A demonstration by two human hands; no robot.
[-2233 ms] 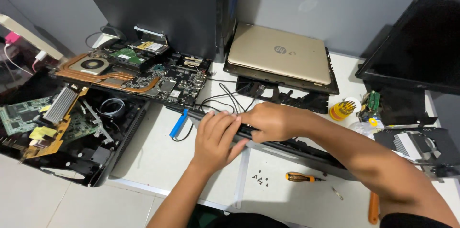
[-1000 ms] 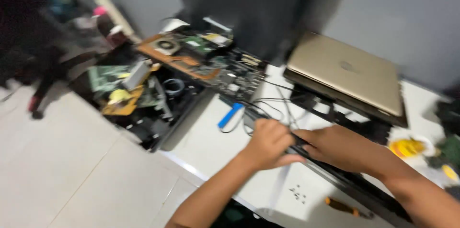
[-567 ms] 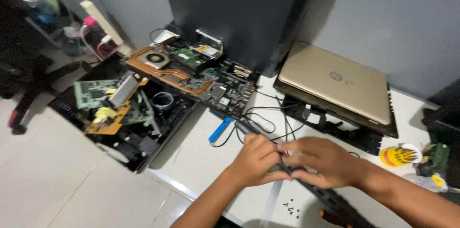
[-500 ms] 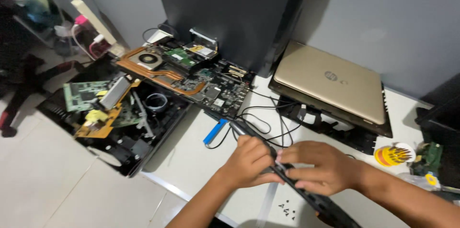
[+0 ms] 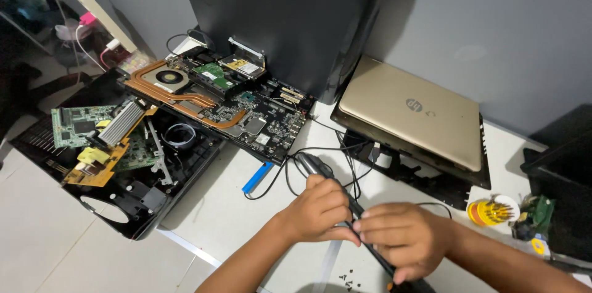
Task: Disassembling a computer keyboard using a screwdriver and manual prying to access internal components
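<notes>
— Both of mine are on the long black strip, the narrow dark part that runs slantwise across the white table. My left hand is curled over its upper stretch, knuckles up, fingers folded down and pinching it. My right hand comes in from the right, forearm low across the table, fingers closed around the strip's lower stretch, thumb side toward the left hand. The two hands nearly touch.

— What can't you make out?

— Most of the strip. Only its rounded grey end shows above my left hand, amid the black cables; the rest is under my fingers, and its lower end runs off the bottom edge. Whether my fingertips meet beneath it, I cannot tell. Small screws lie just below my hands, too tiny to tell apart.

— Around it?

— A bare motherboard up left, a blue strip near it, a gold laptop up right.
</notes>
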